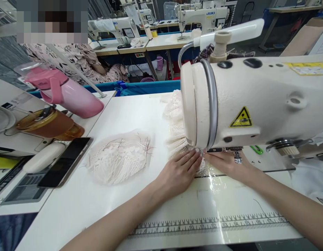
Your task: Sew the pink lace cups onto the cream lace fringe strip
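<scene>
Near the middle of the frame, frilly lace cloth [175,120], partly under the round end of the white sewing machine [268,90]. Flat on the lace, left hand [181,169], with fingers pressed together and tips right by the machine's end. Just to the right of it, right hand [226,164], with fingertips partly hidden; can't tell if pinching the lace or only lying on it. Looks a bit risky: could get a poked finger, from having both hands so near the hidden needle spot. Could also end up with a wrong crease, because of all those loose, bunchy frills. Could get wet lace too, from a bump to the pink bottle [79,99] or brown cup [54,125] at the left, near the second lace piece [122,157]. Could pull that piece's red threads [147,150] loose, from brushing it with the left arm [122,216]. For reading: JUKI, at the top of the frame, on the back-left machine [106,28] and back-middle machine [203,19]. On the big one, a yellow triangle sign [241,117] with a black picture, and, at upper right, a yellow label [308,68] with print too small to read. Along the bottom, a ruler strip [203,225] with numbers, maybe 15 and 16.
</scene>
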`<action>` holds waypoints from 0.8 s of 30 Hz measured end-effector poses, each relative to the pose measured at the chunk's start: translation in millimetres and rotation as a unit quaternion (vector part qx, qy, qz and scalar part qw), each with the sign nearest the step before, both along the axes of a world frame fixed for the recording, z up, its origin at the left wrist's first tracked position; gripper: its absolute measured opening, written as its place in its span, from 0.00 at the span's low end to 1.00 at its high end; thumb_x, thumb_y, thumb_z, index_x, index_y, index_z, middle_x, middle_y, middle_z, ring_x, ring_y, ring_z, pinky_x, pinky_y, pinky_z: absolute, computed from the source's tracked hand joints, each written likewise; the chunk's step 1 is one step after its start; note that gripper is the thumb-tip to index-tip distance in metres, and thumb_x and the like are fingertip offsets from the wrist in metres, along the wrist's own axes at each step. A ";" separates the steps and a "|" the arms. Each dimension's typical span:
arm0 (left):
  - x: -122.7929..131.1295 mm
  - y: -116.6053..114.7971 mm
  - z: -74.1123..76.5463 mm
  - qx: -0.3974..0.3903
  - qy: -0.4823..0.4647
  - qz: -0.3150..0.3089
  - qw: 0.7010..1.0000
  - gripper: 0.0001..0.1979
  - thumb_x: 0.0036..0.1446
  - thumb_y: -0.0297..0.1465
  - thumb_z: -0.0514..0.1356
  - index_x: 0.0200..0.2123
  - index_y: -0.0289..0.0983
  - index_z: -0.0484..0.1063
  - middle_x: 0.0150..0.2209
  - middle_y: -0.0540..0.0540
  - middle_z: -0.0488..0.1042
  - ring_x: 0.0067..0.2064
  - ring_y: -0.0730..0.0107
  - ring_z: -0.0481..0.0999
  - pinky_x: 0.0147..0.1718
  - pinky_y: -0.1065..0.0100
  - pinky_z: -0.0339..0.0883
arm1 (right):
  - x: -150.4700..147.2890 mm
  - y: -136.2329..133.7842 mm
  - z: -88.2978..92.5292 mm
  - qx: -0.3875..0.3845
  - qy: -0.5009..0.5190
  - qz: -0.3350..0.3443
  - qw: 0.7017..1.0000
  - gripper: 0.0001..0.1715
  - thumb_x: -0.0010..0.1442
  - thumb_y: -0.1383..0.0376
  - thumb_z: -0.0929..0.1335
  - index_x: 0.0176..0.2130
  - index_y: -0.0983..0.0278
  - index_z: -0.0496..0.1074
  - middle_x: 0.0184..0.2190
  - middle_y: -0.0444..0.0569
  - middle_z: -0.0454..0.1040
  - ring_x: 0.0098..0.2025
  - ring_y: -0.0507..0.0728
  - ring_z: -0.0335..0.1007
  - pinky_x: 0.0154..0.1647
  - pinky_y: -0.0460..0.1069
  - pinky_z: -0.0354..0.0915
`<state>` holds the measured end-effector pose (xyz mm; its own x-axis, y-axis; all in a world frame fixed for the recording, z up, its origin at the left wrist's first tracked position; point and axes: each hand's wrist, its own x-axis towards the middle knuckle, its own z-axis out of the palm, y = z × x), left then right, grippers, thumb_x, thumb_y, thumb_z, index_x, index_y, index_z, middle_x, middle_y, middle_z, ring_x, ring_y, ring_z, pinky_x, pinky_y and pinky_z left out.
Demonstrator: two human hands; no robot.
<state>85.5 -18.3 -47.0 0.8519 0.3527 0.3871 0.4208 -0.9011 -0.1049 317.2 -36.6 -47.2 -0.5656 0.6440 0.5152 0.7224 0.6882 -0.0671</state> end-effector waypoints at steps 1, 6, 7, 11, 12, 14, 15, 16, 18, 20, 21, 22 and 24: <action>-1.8 1.6 1.6 -0.001 0.003 -0.005 1.000 0.18 0.65 0.26 0.49 0.55 0.27 0.67 0.54 0.39 0.72 0.55 0.61 0.72 0.56 0.59 0.68 | -1.3 -1.1 -1.9 0.018 -0.020 -0.012 1.000 0.21 0.62 0.73 0.63 0.53 0.58 0.70 0.43 0.45 0.78 0.39 0.52 0.73 0.39 0.48 0.68; -8.3 8.6 6.4 0.001 0.001 -0.016 1.000 0.17 0.65 0.26 0.48 0.49 0.27 0.72 0.52 0.39 0.73 0.54 0.59 0.73 0.55 0.59 0.69 | -11.9 -7.2 -2.9 0.109 -0.129 0.007 0.986 0.19 0.61 0.75 0.64 0.51 0.65 0.70 0.46 0.46 0.77 0.44 0.51 0.72 0.44 0.48 0.66; -8.9 9.4 6.5 -0.003 0.002 -0.013 1.000 0.17 0.65 0.26 0.48 0.50 0.27 0.72 0.52 0.39 0.73 0.55 0.60 0.73 0.55 0.59 0.69 | -14.1 -7.7 -1.4 0.116 -0.126 0.019 0.985 0.17 0.62 0.75 0.64 0.50 0.66 0.71 0.46 0.45 0.77 0.46 0.51 0.72 0.47 0.48 0.66; -9.6 10.7 6.1 -0.019 0.007 -0.007 1.000 0.17 0.65 0.25 0.47 0.52 0.28 0.70 0.52 0.39 0.73 0.56 0.60 0.72 0.55 0.58 0.69 | -19.7 -7.4 4.1 0.136 -0.093 0.026 0.986 0.12 0.63 0.75 0.63 0.42 0.65 0.73 0.41 0.41 0.79 0.44 0.49 0.72 0.47 0.48 0.65; -9.5 10.9 6.1 -0.019 0.007 -0.007 1.000 0.17 0.65 0.25 0.47 0.52 0.28 0.70 0.52 0.38 0.73 0.56 0.60 0.72 0.55 0.58 0.68 | -20.1 -7.0 4.7 0.134 -0.090 0.028 0.987 0.12 0.63 0.75 0.63 0.42 0.65 0.73 0.41 0.41 0.79 0.44 0.49 0.72 0.47 0.48 0.64; -9.4 11.3 6.4 -0.017 0.007 -0.008 1.000 0.18 0.64 0.23 0.47 0.52 0.27 0.70 0.52 0.37 0.73 0.56 0.59 0.72 0.55 0.57 0.68 | -20.3 -6.3 4.8 0.127 -0.084 0.031 0.988 0.13 0.63 0.75 0.63 0.43 0.65 0.73 0.42 0.41 0.79 0.44 0.48 0.72 0.46 0.47 0.64; -9.3 11.6 6.7 -0.016 0.006 -0.007 1.000 0.18 0.64 0.23 0.47 0.51 0.27 0.70 0.52 0.37 0.74 0.55 0.59 0.73 0.55 0.57 0.69 | -20.1 -6.0 4.4 0.122 -0.083 0.032 0.988 0.13 0.63 0.75 0.63 0.43 0.65 0.73 0.42 0.41 0.79 0.44 0.48 0.72 0.45 0.47 0.64; -9.2 11.8 6.9 -0.013 0.006 -0.004 1.000 0.18 0.63 0.23 0.47 0.51 0.27 0.70 0.51 0.37 0.74 0.54 0.59 0.73 0.55 0.57 0.69 | -20.0 -5.9 3.9 0.119 -0.081 0.033 0.989 0.13 0.63 0.75 0.63 0.43 0.65 0.73 0.43 0.41 0.78 0.44 0.49 0.72 0.45 0.47 0.64; -8.8 12.1 7.1 -0.008 0.008 0.002 1.000 0.18 0.63 0.22 0.46 0.50 0.27 0.71 0.50 0.37 0.75 0.54 0.60 0.74 0.54 0.58 0.69 | -20.0 -6.1 2.8 0.113 -0.077 0.036 0.990 0.13 0.63 0.75 0.63 0.43 0.65 0.73 0.43 0.41 0.78 0.45 0.49 0.72 0.45 0.48 0.64; -8.2 11.9 6.9 0.003 0.009 0.009 1.000 0.18 0.63 0.22 0.46 0.49 0.28 0.71 0.50 0.38 0.75 0.53 0.61 0.75 0.54 0.58 0.70 | -20.4 -6.9 1.7 0.107 -0.073 0.034 0.991 0.13 0.62 0.75 0.63 0.43 0.65 0.73 0.43 0.42 0.78 0.45 0.50 0.73 0.46 0.48 0.64; -7.7 11.6 6.5 0.009 0.010 0.012 1.000 0.18 0.63 0.22 0.46 0.49 0.28 0.72 0.49 0.38 0.75 0.53 0.61 0.75 0.53 0.59 0.70 | -20.6 -7.5 1.2 0.103 -0.073 0.031 0.992 0.14 0.62 0.75 0.62 0.43 0.64 0.73 0.43 0.43 0.78 0.45 0.50 0.73 0.46 0.48 0.64; -7.1 11.1 5.9 0.014 0.011 0.016 1.000 0.17 0.63 0.22 0.46 0.48 0.28 0.72 0.49 0.38 0.75 0.52 0.61 0.75 0.53 0.59 0.69 | -20.8 -8.0 0.7 0.100 -0.072 0.026 0.992 0.14 0.62 0.75 0.62 0.43 0.64 0.73 0.43 0.43 0.78 0.45 0.50 0.73 0.46 0.48 0.64; -5.9 9.8 4.3 0.023 0.012 0.026 0.999 0.17 0.63 0.21 0.47 0.47 0.26 0.72 0.49 0.36 0.75 0.52 0.60 0.75 0.53 0.59 0.69 | -21.0 -8.8 -0.1 0.095 -0.076 0.016 0.992 0.15 0.63 0.75 0.62 0.44 0.63 0.73 0.43 0.42 0.78 0.45 0.50 0.72 0.46 0.48 0.64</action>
<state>79.6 -8.5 -42.7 0.8421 0.3788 0.3839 0.4633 -0.8725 -0.1553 296.2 -45.4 -47.3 -0.6652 0.5233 0.5326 0.6915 0.7008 0.1753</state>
